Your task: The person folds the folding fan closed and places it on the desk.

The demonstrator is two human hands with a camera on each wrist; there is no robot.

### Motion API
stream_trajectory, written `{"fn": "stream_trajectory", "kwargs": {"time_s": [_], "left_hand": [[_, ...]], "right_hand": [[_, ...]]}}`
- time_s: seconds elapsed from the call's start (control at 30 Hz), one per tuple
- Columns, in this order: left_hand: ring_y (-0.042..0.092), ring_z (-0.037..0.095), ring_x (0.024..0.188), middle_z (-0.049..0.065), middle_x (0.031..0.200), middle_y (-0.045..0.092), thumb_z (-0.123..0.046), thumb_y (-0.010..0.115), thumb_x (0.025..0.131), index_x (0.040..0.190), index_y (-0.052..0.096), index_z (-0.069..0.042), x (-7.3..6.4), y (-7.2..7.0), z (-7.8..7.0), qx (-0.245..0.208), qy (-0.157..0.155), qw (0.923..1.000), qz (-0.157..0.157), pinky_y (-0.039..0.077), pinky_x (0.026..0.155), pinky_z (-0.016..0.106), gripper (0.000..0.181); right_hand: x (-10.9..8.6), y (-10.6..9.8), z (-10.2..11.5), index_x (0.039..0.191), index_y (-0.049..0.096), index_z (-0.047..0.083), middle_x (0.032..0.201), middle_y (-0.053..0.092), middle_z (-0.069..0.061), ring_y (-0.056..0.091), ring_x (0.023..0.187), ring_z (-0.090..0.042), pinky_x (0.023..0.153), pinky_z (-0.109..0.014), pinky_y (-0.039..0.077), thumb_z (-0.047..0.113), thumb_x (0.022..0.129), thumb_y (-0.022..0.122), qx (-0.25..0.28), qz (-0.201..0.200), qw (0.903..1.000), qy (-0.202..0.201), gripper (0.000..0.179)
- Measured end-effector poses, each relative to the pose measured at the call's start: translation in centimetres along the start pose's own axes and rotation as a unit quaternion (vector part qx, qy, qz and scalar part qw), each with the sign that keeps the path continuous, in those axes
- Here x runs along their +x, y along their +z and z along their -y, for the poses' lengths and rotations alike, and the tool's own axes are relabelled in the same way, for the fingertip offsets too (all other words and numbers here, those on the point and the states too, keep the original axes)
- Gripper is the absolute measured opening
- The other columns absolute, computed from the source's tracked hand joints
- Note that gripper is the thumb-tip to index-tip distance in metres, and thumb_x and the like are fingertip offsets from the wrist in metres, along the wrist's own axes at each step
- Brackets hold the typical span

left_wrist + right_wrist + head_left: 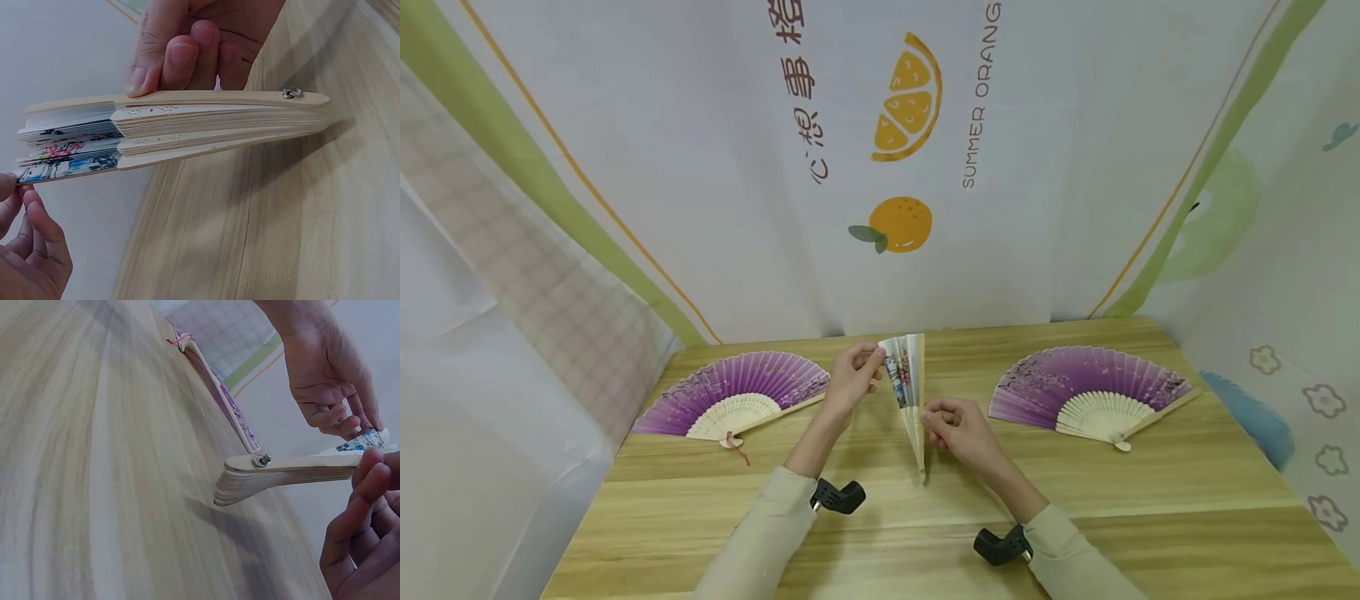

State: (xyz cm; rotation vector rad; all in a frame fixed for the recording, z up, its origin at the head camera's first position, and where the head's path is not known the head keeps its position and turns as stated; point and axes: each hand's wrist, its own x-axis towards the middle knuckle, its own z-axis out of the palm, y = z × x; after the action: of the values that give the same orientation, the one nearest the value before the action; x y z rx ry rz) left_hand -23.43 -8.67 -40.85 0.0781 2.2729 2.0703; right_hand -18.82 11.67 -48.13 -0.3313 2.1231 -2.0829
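Note:
A partly spread folding fan (904, 367) with a painted landscape print and pale wooden ribs is held up above the middle of the table. My left hand (848, 385) pinches its printed upper left edge between thumb and fingers. On the other side, my right hand (964, 433) pinches the wooden outer rib lower down. The ribs meet at a metal rivet (291, 93) at the fan's narrow end, which points down toward me. In the left wrist view the pleats (69, 150) stand slightly apart.
Two purple folding fans lie spread on the wooden table (880, 533): one on the left (767, 367) with a red tassel (737, 450), another on the right (1075, 375). Behind the table hangs a white curtain (730, 250) with orange prints.

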Motion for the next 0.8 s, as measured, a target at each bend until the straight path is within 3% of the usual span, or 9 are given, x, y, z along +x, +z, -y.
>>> {"fn": "stream_trajectory", "kwargs": {"time_s": [0.07,0.23,0.43,0.67,0.8], "left_hand": [[0.056,0.012,0.073,0.019,0.105,0.067,-0.010,0.057,0.106,0.121,0.060,0.009,0.6,-0.1,1.0,-0.002,-0.001,1.0000,-0.003,0.048,0.059,0.024,0.025],[0.057,0.012,0.075,0.014,0.105,0.067,-0.017,0.059,0.106,0.122,0.062,0.006,0.7,-0.3,2.0,-0.007,0.008,0.9999,-0.007,0.050,0.061,0.027,0.028],[0.059,0.019,0.082,0.013,0.105,0.066,-0.019,0.062,0.105,0.120,0.065,0.003,0.4,-0.6,2.4,0.009,0.016,0.9997,-0.016,0.052,0.067,0.033,0.028],[0.060,0.029,0.090,0.009,0.097,0.065,-0.018,0.063,0.104,0.110,0.067,0.000,-0.2,-0.6,2.6,0.021,0.010,0.9997,0.005,0.055,0.071,0.038,0.020],[0.061,0.030,0.086,0.011,0.092,0.066,-0.013,0.066,0.101,0.109,0.067,0.003,-0.4,-0.5,3.3,0.033,0.032,0.9989,0.006,0.055,0.067,0.038,0.017]], "right_hand": [[0.0,0.1,0.1,0.103,0.065,-0.011,0.072,0.061,-0.016,0.055,0.062,-0.020,0.053,-0.024,0.045,0.003,0.100,0.064,-0.001,0.002,1.0000,0.000,0.014],[-0.1,0.2,0.1,0.103,0.065,-0.011,0.070,0.061,-0.012,0.055,0.062,-0.020,0.051,-0.024,0.045,0.003,0.101,0.062,-0.006,0.010,0.9999,-0.005,0.014],[0.0,0.4,0.2,0.101,0.064,-0.010,0.069,0.059,-0.008,0.054,0.062,-0.019,0.052,-0.024,0.045,0.002,0.101,0.062,-0.013,0.016,0.9998,-0.003,0.013],[0.3,0.6,0.3,0.100,0.062,-0.013,0.068,0.058,-0.008,0.053,0.061,-0.021,0.051,-0.024,0.045,-0.005,0.102,0.056,-0.037,0.021,0.9991,-0.009,0.011],[0.3,0.7,0.8,0.101,0.064,-0.011,0.068,0.059,-0.007,0.054,0.062,-0.021,0.052,-0.024,0.046,-0.001,0.102,0.058,-0.044,0.014,0.9989,-0.011,0.012]]}}
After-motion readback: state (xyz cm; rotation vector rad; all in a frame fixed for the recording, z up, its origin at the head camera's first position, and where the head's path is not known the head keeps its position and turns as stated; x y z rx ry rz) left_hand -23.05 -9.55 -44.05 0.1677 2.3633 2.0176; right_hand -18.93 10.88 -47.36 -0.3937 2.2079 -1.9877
